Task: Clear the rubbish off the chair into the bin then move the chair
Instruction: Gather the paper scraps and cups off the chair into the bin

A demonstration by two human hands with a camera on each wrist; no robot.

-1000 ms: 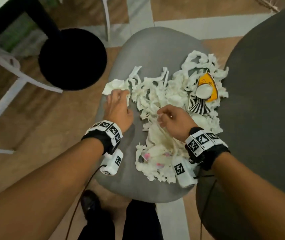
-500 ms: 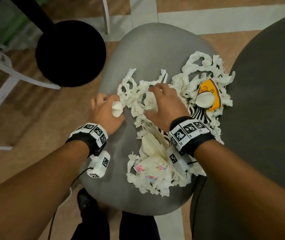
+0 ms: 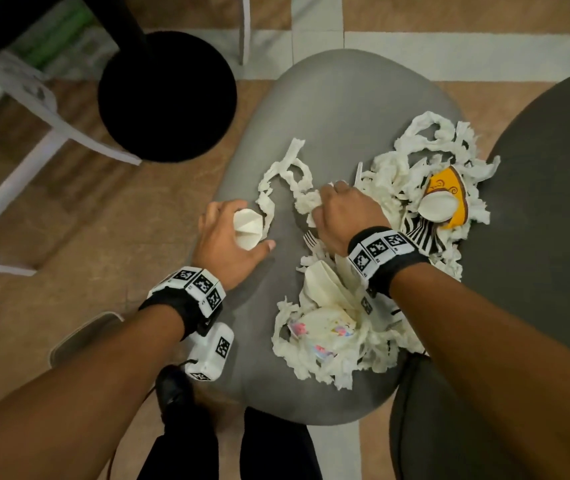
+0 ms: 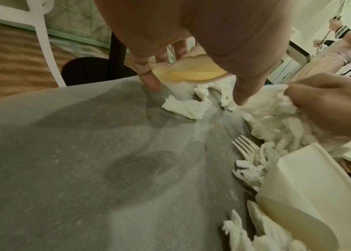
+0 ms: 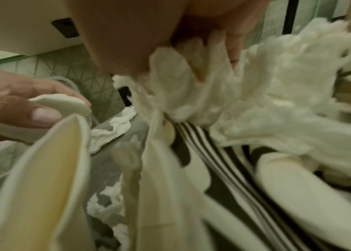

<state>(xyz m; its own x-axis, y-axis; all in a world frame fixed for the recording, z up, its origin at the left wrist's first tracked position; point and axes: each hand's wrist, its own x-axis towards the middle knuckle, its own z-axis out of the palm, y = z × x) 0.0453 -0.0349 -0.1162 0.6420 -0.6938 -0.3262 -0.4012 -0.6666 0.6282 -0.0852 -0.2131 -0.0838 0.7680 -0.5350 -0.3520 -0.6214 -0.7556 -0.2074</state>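
A grey chair seat (image 3: 339,112) carries a heap of white shredded paper (image 3: 425,161), folded paper plates (image 3: 325,289), a white plastic fork (image 3: 311,241) and a yellow paper cup (image 3: 448,199). My left hand (image 3: 235,237) grips a crushed white paper cup (image 3: 249,228) at the seat's left edge; the same cup (image 4: 189,73) shows under my fingers in the left wrist view. My right hand (image 3: 342,213) clutches a bunch of paper shreds (image 3: 306,199) in the middle of the heap, also seen as shreds (image 5: 191,95) under the palm.
A black round table base (image 3: 167,95) with its post stands on the floor to the left, beside white chair legs (image 3: 17,174). A dark grey seat (image 3: 553,220) lies close on the right. My shoe (image 3: 172,386) is below the chair. No bin shows.
My left hand has closed round the crushed cup and drawn it left. My right hand reached forward and gathered shreds, pulling strips out of the heap.
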